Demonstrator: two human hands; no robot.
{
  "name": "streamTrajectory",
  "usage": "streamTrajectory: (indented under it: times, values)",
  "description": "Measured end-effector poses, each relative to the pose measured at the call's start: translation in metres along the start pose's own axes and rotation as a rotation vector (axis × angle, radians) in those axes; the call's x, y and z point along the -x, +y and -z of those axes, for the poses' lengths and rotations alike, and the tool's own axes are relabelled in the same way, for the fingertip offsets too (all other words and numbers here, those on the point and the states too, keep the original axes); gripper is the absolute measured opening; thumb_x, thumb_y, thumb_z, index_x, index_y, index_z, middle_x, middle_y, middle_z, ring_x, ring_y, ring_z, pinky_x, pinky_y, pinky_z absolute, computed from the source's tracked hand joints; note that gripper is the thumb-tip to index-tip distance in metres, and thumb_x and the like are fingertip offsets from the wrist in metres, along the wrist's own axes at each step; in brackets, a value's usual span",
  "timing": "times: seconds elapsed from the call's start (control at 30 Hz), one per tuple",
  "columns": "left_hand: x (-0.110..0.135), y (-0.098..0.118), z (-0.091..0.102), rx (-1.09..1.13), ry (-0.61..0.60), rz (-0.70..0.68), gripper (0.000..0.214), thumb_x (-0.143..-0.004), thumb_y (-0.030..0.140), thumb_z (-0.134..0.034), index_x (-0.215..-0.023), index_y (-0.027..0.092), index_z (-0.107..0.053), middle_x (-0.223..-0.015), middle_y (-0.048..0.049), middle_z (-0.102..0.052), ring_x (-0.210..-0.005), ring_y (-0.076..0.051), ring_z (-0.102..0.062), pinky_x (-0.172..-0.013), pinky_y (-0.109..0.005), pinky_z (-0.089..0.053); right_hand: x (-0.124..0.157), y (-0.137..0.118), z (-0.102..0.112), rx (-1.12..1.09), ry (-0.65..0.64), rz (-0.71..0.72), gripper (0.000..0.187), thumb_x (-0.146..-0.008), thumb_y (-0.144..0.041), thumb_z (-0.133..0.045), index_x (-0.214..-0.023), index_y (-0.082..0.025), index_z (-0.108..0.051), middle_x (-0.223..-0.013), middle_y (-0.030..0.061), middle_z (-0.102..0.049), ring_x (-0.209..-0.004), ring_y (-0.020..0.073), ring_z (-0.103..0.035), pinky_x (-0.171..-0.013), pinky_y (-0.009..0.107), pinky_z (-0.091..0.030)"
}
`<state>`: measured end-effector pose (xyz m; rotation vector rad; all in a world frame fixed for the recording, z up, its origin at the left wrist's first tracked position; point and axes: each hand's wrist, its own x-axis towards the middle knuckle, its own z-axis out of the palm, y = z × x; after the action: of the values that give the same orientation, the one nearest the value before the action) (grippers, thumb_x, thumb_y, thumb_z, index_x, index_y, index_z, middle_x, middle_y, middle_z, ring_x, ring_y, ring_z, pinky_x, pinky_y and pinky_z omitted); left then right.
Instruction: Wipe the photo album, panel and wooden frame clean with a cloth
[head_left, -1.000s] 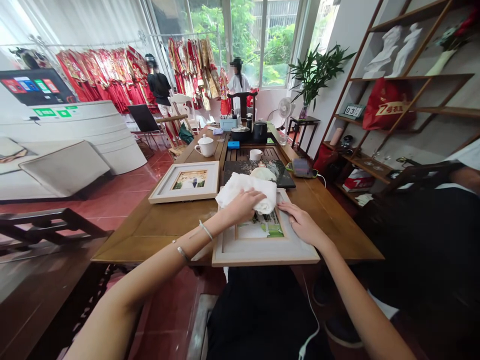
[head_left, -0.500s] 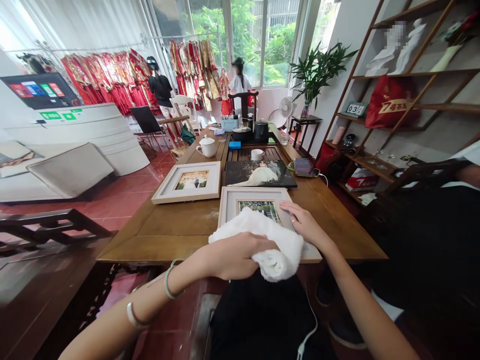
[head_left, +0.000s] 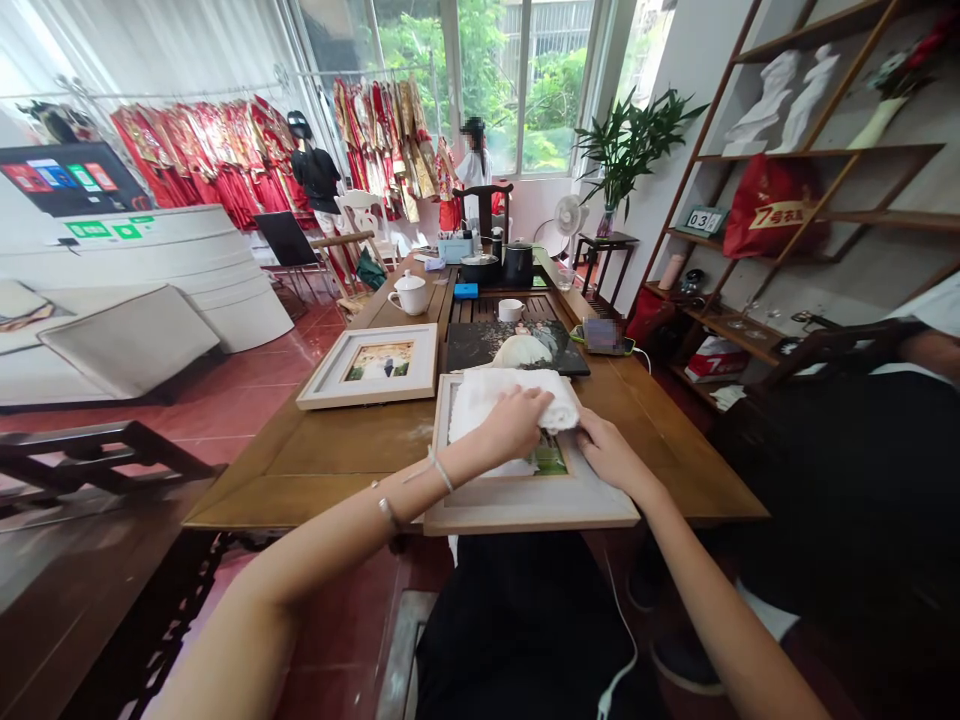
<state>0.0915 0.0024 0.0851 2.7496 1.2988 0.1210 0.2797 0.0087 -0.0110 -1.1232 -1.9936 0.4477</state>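
A framed photo (head_left: 367,363) lies at ten o'clock from the near picture frame (head_left: 525,512). Left hand (head_left: 514,420): fingers clamped on a white towel (head_left: 480,392) covering that frame's twelve-o'clock part. Right hand (head_left: 611,455): at the frame's three o'clock, finger spread I cannot tell. Between one and two o'clock, a calendar (head_left: 704,220) reads "03", a red bag (head_left: 780,190) "7号衣".

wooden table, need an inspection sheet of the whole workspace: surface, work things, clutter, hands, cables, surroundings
surface: wooden table; pale patch, smudge or glare unclear
work things: white cloth over part of the near picture frame
clutter: second picture frame, dark photo panel, lidded white vessel, small white cup, blue box
hands: left hand on the white cloth; right hand at the near picture frame's right side
cables: white cable below the table; white cord beside a device
surroundings: red garments, fan, shelves, person at right
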Motion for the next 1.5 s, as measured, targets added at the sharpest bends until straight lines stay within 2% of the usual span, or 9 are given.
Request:
streamTrajectory:
  times: [0.13, 0.23, 0.43, 0.6, 0.73, 0.87, 1.03, 1.27, 1.5]
  values:
    - [-0.028, -0.004, -0.008, 0.000, 0.003, -0.138, 0.043, -0.073, -0.002, -0.039, -0.111, 0.011, -0.051, -0.117, -0.0162, -0.058, -0.115, -0.032, -0.048, -0.096, -0.048, -0.039, 0.002, 0.002, -0.001, 0.031, 0.042, -0.091, 0.045, -0.073, -0.009, -0.044, -0.114, -0.018, -0.059, -0.111, 0.0110, -0.066, -0.103, 0.0268, -0.061, -0.091, 0.042, -0.047]
    - [-0.025, -0.008, -0.006, 0.131, -0.004, -0.190, 0.045, -0.071, -0.001, -0.039, -0.111, 0.013, -0.053, -0.111, -0.0137, -0.061, -0.109, -0.027, -0.053, -0.093, -0.040, -0.043, 0.003, 0.001, 0.000, 0.005, 0.054, -0.090, 0.042, -0.074, -0.009, -0.045, -0.112, -0.020, -0.059, -0.109, 0.0095, -0.067, -0.102, 0.0262, -0.061, -0.091, 0.041, -0.047]
    - [0.023, -0.004, 0.011, 0.446, -0.123, -0.377, 0.050, -0.068, -0.001, -0.040, -0.114, 0.014, -0.055, -0.119, -0.0089, -0.063, -0.110, -0.021, -0.057, -0.098, -0.033, -0.042, 0.003, 0.000, 0.004, -0.125, -0.020, -0.029, 0.046, -0.072, -0.012, -0.052, -0.117, -0.020, -0.060, -0.123, 0.0114, -0.062, -0.114, 0.0276, -0.056, -0.098, 0.042, -0.043]
    - [0.064, 0.015, 0.022, 0.472, -0.248, -0.479, 0.057, -0.068, -0.001, -0.041, -0.120, 0.019, -0.055, -0.123, -0.0038, -0.063, -0.118, -0.022, -0.055, -0.109, -0.036, -0.031, -0.003, 0.018, 0.004, -0.093, -0.069, -0.026, 0.038, -0.071, -0.017, -0.055, -0.107, -0.021, -0.068, -0.123, 0.0110, -0.063, -0.119, 0.0270, -0.054, -0.104, 0.045, -0.038]
    - [0.084, 0.016, 0.039, 0.444, -0.327, -0.432, 0.063, -0.065, -0.004, -0.041, -0.119, 0.025, -0.056, -0.121, -0.0008, -0.064, -0.116, -0.022, -0.057, -0.108, -0.038, -0.032, -0.001, 0.017, 0.002, -0.057, -0.037, -0.015, 0.050, -0.070, -0.008, -0.045, -0.112, -0.022, -0.067, -0.126, 0.0089, -0.062, -0.122, 0.0246, -0.052, -0.107, 0.047, -0.036]
    - [0.111, 0.012, 0.061, 0.344, -0.350, -0.250, 0.050, -0.067, 0.000, -0.042, -0.107, 0.024, -0.061, -0.104, -0.0031, -0.069, -0.098, -0.022, -0.063, -0.087, -0.033, -0.046, 0.004, 0.005, 0.001, -0.043, 0.000, -0.042, 0.053, -0.070, -0.003, -0.041, -0.114, -0.022, -0.066, -0.127, 0.0071, -0.061, -0.124, 0.0223, -0.050, -0.111, 0.048, -0.031]
    - [0.131, 0.005, 0.059, 0.112, -0.227, 0.028, 0.047, -0.067, -0.001, -0.042, -0.106, 0.022, -0.057, -0.106, -0.0065, -0.064, -0.097, -0.024, -0.061, -0.084, -0.035, -0.046, 0.004, -0.002, 0.003, -0.031, -0.005, -0.056, 0.051, -0.072, -0.003, -0.040, -0.112, -0.020, -0.066, -0.127, 0.0082, -0.060, -0.124, 0.0218, -0.050, -0.111, 0.047, -0.031]
    - [0.067, -0.028, 0.008, -0.069, 0.004, 0.041, 0.063, -0.069, -0.010, -0.035, -0.124, 0.019, -0.046, -0.130, -0.0122, -0.050, -0.125, -0.028, -0.042, -0.102, -0.051, -0.034, 0.004, -0.005, 0.008, -0.043, -0.008, -0.021, 0.048, -0.070, -0.003, -0.041, -0.104, -0.023, -0.069, -0.121, 0.0055, -0.064, -0.122, 0.0223, -0.052, -0.109, 0.046, -0.034]
    - [-0.010, -0.024, -0.006, 0.102, 0.042, -0.157, 0.063, -0.068, -0.008, -0.038, -0.125, 0.018, -0.045, -0.127, -0.0125, -0.053, -0.118, -0.023, -0.049, -0.099, -0.039, -0.038, 0.003, -0.014, 0.012, -0.006, 0.001, -0.017, 0.043, -0.070, -0.006, -0.042, -0.096, -0.022, -0.072, -0.111, 0.0044, -0.069, -0.107, 0.0237, -0.061, -0.095, 0.039, -0.047]
